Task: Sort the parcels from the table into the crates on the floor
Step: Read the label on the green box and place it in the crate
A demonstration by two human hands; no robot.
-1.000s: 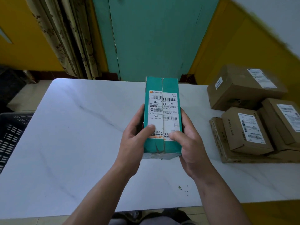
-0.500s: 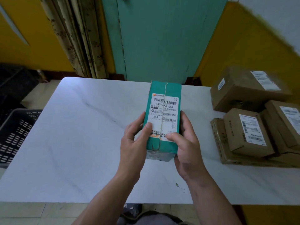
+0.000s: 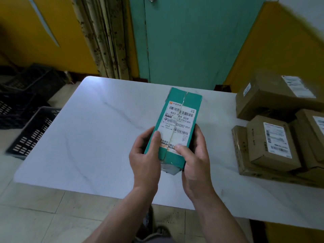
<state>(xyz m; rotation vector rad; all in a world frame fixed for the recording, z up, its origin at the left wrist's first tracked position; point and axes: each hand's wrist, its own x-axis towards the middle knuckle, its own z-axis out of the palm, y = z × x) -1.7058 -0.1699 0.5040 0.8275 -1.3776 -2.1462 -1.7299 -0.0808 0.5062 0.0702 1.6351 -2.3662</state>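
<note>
From teal parcel (image 3: 180, 120), gripped in your left hand (image 3: 145, 158) and right hand (image 3: 194, 160), leftward path open: bare marble of table (image 3: 98, 137) runs to left edge. Past that edge, dark slotted crate (image 3: 33, 132) on floor; more black crates (image 3: 29, 83) far left. Right side blocked: stacked brown parcels (image 3: 270, 142) crowd table's right end. Near left, tiled floor (image 3: 43, 207) open.

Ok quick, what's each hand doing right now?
Left hand: holding the teal cardboard parcel with the white shipping label.
Right hand: holding the same parcel from the other side.
</note>
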